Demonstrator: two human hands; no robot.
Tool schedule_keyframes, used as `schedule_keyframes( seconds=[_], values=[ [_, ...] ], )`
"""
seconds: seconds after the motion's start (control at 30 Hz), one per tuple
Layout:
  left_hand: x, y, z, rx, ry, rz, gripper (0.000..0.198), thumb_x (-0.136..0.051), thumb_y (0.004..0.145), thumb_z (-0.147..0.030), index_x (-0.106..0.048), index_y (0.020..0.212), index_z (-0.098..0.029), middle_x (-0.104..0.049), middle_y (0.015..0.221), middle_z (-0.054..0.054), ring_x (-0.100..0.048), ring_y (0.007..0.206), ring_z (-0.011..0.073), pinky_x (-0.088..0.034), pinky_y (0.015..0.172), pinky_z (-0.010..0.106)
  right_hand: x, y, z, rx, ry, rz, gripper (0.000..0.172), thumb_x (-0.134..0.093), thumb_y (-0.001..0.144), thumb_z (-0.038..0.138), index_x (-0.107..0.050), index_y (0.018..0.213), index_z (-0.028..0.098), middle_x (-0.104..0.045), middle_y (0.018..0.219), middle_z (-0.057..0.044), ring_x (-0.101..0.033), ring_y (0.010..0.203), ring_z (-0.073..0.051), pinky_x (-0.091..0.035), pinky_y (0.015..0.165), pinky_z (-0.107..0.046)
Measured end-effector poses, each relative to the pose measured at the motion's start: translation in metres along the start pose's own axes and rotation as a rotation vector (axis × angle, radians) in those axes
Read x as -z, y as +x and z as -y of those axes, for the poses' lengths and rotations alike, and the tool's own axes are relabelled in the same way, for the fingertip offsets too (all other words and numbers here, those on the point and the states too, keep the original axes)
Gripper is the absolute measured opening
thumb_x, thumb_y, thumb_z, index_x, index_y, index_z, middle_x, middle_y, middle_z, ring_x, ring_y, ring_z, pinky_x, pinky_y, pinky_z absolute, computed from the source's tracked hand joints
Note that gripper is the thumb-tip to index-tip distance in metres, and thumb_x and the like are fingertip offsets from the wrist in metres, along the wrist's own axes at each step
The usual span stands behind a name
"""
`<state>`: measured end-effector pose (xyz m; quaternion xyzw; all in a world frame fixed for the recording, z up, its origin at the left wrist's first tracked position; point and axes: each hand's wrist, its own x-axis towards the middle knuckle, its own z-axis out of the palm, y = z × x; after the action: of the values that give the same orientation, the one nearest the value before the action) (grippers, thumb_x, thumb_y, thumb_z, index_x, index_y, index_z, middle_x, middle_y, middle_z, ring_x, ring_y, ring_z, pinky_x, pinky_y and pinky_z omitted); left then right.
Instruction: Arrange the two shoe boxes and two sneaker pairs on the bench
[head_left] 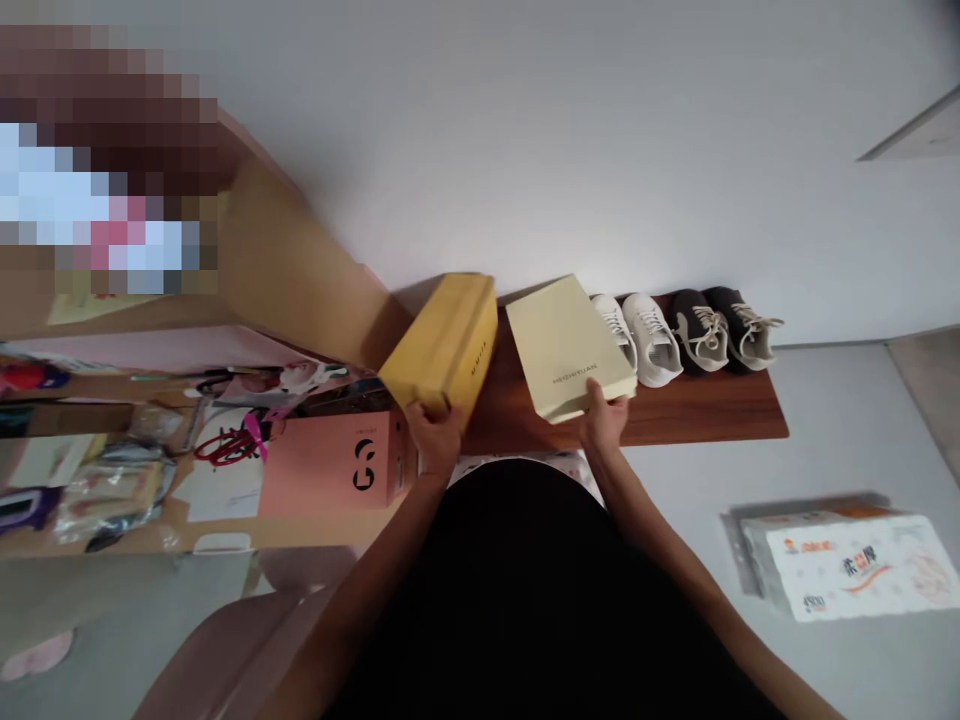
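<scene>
My left hand grips the near end of a mustard-yellow shoe box that rests tilted on a low wooden shelf. My right hand holds the near edge of a pale cream box lid with printed lettering, lying just right of the yellow box. Both sit against the white wall. To the right of the lid stand a pair of white sneakers and a pair of dark sneakers with cream laces.
A pink box with a black logo sits by my left hand, in front of a cluttered desk with ribbons and packets. A wrapped pack of tissue paper lies on the floor at right. A pink chair is at lower left.
</scene>
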<state>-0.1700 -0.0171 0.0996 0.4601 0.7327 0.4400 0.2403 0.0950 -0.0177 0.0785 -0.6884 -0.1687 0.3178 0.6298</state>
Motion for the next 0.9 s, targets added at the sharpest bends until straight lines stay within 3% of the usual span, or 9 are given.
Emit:
schedule_keyframes(
  seconds=[0.07,0.13,0.23,0.3,0.43,0.5,0.73,0.9],
  values=[
    [0.010,-0.008,0.001,-0.326,0.254,0.181,0.027,-0.077,0.083,-0.037,-0.067,0.101,-0.019,-0.066,0.101,0.010,-0.062,0.102,0.0260,-0.052,0.097,0.041,0.013,-0.010,0.005,0.291,-0.246,0.020,0.050,-0.081,0.079,0.050,-0.063,0.111,0.017,-0.071,0.100,-0.006,-0.066,0.094,-0.022,-0.058,0.088,-0.038],
    [0.012,-0.013,0.003,-0.560,0.451,0.367,0.016,-0.068,0.091,-0.033,-0.069,0.102,-0.021,-0.066,0.097,0.010,-0.061,0.097,0.0256,-0.051,0.093,0.041,0.023,-0.020,0.002,0.584,-0.513,0.159,0.038,-0.080,0.082,0.045,-0.065,0.104,0.018,-0.068,0.096,-0.007,-0.063,0.094,-0.023,-0.056,0.090,-0.040],
    [0.000,-0.012,0.010,-0.716,0.681,0.540,0.019,-0.054,0.100,-0.027,-0.070,0.108,-0.023,-0.065,0.097,0.011,-0.060,0.096,0.0259,-0.051,0.090,0.040,0.026,-0.030,-0.017,0.888,-0.795,0.449,0.012,-0.064,0.097,0.027,-0.069,0.105,0.019,-0.067,0.100,-0.010,-0.061,0.095,-0.024,-0.053,0.093,-0.039],
    [-0.011,-0.010,0.017,-0.759,0.766,0.638,0.024,-0.049,0.101,-0.023,-0.070,0.112,-0.023,-0.064,0.098,0.011,-0.060,0.099,0.0265,-0.050,0.090,0.039,0.023,-0.031,-0.034,0.956,-0.963,0.590,0.020,-0.055,0.099,0.015,-0.071,0.109,0.019,-0.067,0.101,-0.011,-0.059,0.093,-0.023,-0.052,0.092,-0.037],
    [-0.032,-0.007,0.037,-0.750,0.828,0.799,0.032,-0.044,0.100,-0.015,-0.067,0.123,-0.019,-0.065,0.107,0.013,-0.060,0.106,0.0267,-0.049,0.095,0.040,0.016,-0.021,-0.066,0.922,-1.262,0.801,0.031,-0.050,0.097,0.006,-0.074,0.112,0.017,-0.068,0.103,-0.013,-0.057,0.093,-0.025,-0.050,0.090,-0.036],
    [-0.040,-0.006,0.046,-0.705,0.849,0.832,0.036,-0.042,0.100,-0.013,-0.065,0.128,-0.018,-0.065,0.114,0.015,-0.060,0.111,0.0271,-0.049,0.099,0.040,0.013,-0.013,-0.076,0.871,-1.335,0.846,0.034,-0.049,0.097,0.005,-0.074,0.116,0.016,-0.069,0.108,-0.014,-0.058,0.097,-0.026,-0.049,0.091,-0.036],
    [-0.056,0.000,0.064,-0.606,0.882,0.959,0.055,-0.036,0.096,-0.005,-0.055,0.145,-0.019,-0.060,0.137,0.015,-0.055,0.126,0.0264,-0.047,0.108,0.040,0.010,0.012,-0.086,0.677,-1.382,0.860,0.037,-0.048,0.096,0.004,-0.075,0.117,0.019,-0.072,0.118,-0.013,-0.061,0.108,-0.025,-0.048,0.096,-0.033],
    [-0.058,-0.010,0.055,-0.528,0.916,0.944,0.056,-0.039,0.095,-0.008,-0.047,0.151,-0.014,-0.053,0.147,0.020,-0.048,0.135,0.0312,-0.037,0.117,0.048,0.013,0.010,-0.084,0.598,-1.205,0.787,0.037,-0.048,0.092,0.004,-0.078,0.106,0.021,-0.074,0.109,-0.011,-0.062,0.107,-0.024,-0.049,0.096,-0.033]
  ],
)
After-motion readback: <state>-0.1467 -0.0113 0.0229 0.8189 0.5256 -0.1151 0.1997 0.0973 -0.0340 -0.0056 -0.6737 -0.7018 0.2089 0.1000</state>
